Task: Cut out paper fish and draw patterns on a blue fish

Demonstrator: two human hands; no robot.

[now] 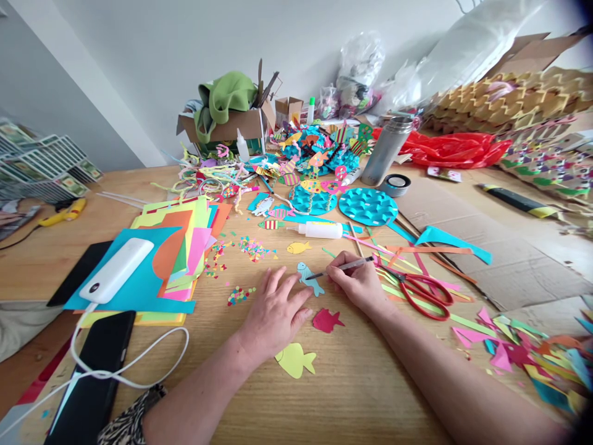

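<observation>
In my right hand point(354, 281) is a dark slim pen point(354, 264), its tip on a light-blue paper fish point(309, 279) that lies flat on the table. My left hand point(277, 307) rests flat with fingers spread, fingertips at the left side of the blue fish. A red paper fish point(328, 320) lies between my hands, and a yellow-green paper fish point(296, 360) sits below my left hand, its edge close to my wrist. Farther off is a yellow-orange paper fish point(298, 247). Small confetti dots point(239, 295) are beside my left fingers.
Red-handled scissors point(424, 295) and paper strips lie to the right. Beyond the fish are a white glue bottle point(323, 230), blue painted egg-carton ovals point(368, 206) and a steel flask point(386, 151). Coloured paper sheets point(185, 247) with a white power bank point(117, 269) are at left.
</observation>
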